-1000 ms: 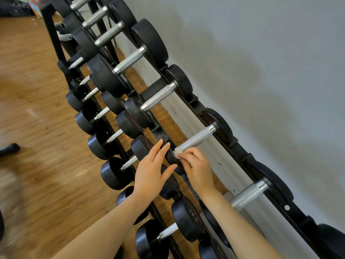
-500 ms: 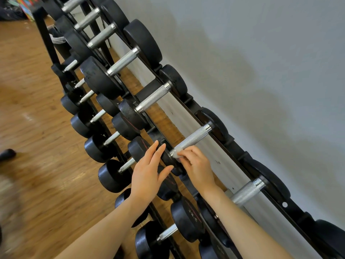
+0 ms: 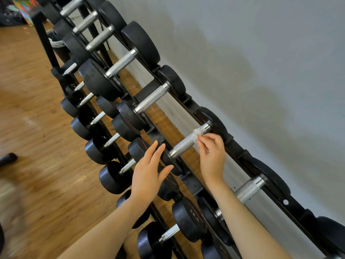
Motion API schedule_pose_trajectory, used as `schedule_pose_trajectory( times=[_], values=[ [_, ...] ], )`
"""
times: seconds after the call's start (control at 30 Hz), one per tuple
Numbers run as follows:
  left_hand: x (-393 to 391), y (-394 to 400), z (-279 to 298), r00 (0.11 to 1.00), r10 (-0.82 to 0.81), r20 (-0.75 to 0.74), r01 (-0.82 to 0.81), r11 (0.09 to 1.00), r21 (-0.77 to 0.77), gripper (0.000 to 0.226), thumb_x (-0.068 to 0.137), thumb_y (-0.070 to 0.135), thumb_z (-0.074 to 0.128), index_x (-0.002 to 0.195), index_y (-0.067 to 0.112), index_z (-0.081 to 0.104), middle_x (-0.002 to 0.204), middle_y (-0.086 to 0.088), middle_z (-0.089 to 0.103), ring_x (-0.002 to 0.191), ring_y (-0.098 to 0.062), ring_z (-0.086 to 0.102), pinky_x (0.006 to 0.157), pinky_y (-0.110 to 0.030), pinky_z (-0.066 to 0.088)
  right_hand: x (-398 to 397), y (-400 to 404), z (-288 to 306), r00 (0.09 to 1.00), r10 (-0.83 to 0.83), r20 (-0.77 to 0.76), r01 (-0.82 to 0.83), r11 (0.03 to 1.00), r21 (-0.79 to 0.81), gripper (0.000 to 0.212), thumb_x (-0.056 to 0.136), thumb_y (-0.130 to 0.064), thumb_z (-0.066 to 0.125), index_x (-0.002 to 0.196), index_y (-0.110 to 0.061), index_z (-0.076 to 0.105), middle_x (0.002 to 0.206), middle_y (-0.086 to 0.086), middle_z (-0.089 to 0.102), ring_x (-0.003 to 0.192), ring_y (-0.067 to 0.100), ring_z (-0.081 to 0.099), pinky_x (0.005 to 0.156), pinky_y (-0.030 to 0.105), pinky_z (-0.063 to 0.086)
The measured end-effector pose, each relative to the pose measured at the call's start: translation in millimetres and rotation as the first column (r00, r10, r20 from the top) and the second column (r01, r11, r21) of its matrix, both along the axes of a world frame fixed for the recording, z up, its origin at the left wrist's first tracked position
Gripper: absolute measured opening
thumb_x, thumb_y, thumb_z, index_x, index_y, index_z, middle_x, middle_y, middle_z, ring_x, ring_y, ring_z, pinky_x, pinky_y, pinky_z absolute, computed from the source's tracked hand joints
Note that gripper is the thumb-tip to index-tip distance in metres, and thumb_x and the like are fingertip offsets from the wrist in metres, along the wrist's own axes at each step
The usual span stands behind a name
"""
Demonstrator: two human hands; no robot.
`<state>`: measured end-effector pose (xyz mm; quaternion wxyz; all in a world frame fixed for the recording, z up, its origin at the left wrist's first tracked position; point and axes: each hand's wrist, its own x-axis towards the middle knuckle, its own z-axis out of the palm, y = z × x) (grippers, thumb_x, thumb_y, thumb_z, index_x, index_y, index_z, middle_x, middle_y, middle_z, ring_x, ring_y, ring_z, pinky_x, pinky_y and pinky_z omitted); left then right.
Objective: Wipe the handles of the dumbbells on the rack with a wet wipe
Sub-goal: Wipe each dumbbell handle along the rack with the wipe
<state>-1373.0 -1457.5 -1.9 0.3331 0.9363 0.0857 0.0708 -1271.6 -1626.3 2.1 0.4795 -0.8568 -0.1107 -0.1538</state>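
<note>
Wet wipe point(image 3: 196, 134) pinched by right hand point(image 3: 212, 157) on knurled dumbbell handle point(image 3: 188, 142); left hand point(image 3: 149, 173) spread, at eight o'clock.

Grey wall point(image 3: 261, 62), wooden floor point(image 3: 28, 118), colourful clutter point(image 3: 24, 10) far back.

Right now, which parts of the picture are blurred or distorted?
Head view: floor at lower left is smeared by motion; the rack bows from the wide lens; right hand, wipe and handle stay sharp; soft shadows on the wall.
</note>
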Motion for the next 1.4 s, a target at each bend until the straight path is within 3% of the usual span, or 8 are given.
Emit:
schedule_pose_trajectory(
  times=[0.27,0.5,0.73,0.87,0.93,1.07,1.23,1.4],
  values=[
    [-0.5,0.3,-1.4,1.000,0.002,-0.007,-0.002,1.000,-0.002,0.073,0.088,0.064,0.035,0.152,0.030,0.030,0.161,0.009,0.021,0.078,-0.004,0.059,0.097,-0.044,0.050,8.1,-5.8,-1.0,0.983,0.154,0.098,-0.124,0.958,-0.258,0.022,0.092,-0.017,0.059,0.106,-0.002,0.067,0.103,0.007,0.061,0.097,0.008,0.049,0.073,0.008,0.043],
    [0.0,0.0,-2.5,1.000,0.002,-0.012,-0.002,1.000,0.003,0.072,0.087,0.064,0.035,0.152,0.031,0.029,0.160,0.010,0.021,0.075,-0.002,0.060,0.097,-0.042,0.050,6.7,2.8,-2.8,0.984,0.096,0.152,-0.044,0.949,-0.314,0.028,0.091,-0.018,0.056,0.111,-0.002,0.068,0.107,0.010,0.063,0.098,0.020,0.053,0.072,0.021,0.049],
    [0.6,-0.7,-3.3,1.000,0.010,-0.022,-0.010,1.000,0.005,0.071,0.088,0.063,0.037,0.152,0.032,0.028,0.161,0.009,0.021,0.081,-0.004,0.060,0.097,-0.043,0.051,7.4,1.3,-1.0,0.994,0.031,0.107,0.001,0.960,-0.280,0.030,0.091,-0.019,0.054,0.111,-0.002,0.068,0.109,0.011,0.063,0.099,0.019,0.053,0.077,0.018,0.047],
    [-0.4,-3.2,0.9,1.000,0.016,-0.026,-0.016,1.000,0.000,0.071,0.088,0.062,0.037,0.151,0.029,0.031,0.161,0.007,0.023,0.080,-0.005,0.061,0.095,-0.041,0.052,-10.5,9.1,-8.3,0.976,0.197,0.095,-0.162,0.941,-0.298,0.023,0.089,-0.013,0.062,0.109,-0.002,0.068,0.106,0.008,0.062,0.098,0.017,0.052,0.078,0.020,0.049],
    [-0.6,-5.6,3.7,0.999,0.027,-0.032,-0.026,1.000,0.011,0.071,0.088,0.060,0.038,0.151,0.028,0.032,0.161,0.005,0.024,0.094,-0.010,0.063,0.098,-0.042,0.050,-11.4,6.7,-10.7,0.979,0.192,0.066,-0.165,0.942,-0.292,0.021,0.091,-0.014,0.059,0.107,-0.005,0.070,0.106,0.006,0.062,0.098,0.016,0.053,0.080,0.020,0.046],
    [-1.2,-10.6,6.2,0.997,0.070,-0.043,-0.067,0.996,0.055,0.068,0.091,0.050,0.049,0.152,0.025,0.032,0.160,0.002,0.026,0.132,-0.020,0.049,0.109,-0.043,0.042,-4.9,7.1,-1.1,0.999,-0.041,0.011,0.042,0.988,-0.148,0.017,0.089,-0.007,0.065,0.104,-0.005,0.071,0.102,0.006,0.060,0.092,0.014,0.055,0.075,0.015,0.046],
    [-2.4,-19.6,5.8,0.990,0.127,-0.060,-0.121,0.987,0.106,0.066,0.093,0.040,0.056,0.152,0.023,0.032,0.160,-0.001,0.027,0.140,-0.022,0.039,0.112,-0.036,0.030,-14.1,13.7,-0.6,0.989,0.143,0.029,-0.131,0.958,-0.256,0.021,0.083,0.001,0.069,0.104,-0.004,0.070,0.100,0.007,0.061,0.093,0.022,0.056,0.074,0.027,0.052],
    [-14.7,-35.7,14.2,0.985,0.165,-0.053,-0.158,0.980,0.125,0.064,0.095,0.025,0.062,0.152,0.018,0.033,0.160,-0.007,0.025,0.143,-0.023,0.034,0.109,-0.031,0.023,-18.7,15.5,2.6,0.954,0.299,-0.020,-0.291,0.907,-0.306,0.016,0.087,-0.004,0.067,0.102,-0.007,0.071,0.098,0.005,0.060,0.095,0.019,0.055,0.080,0.027,0.053]
  ],
)
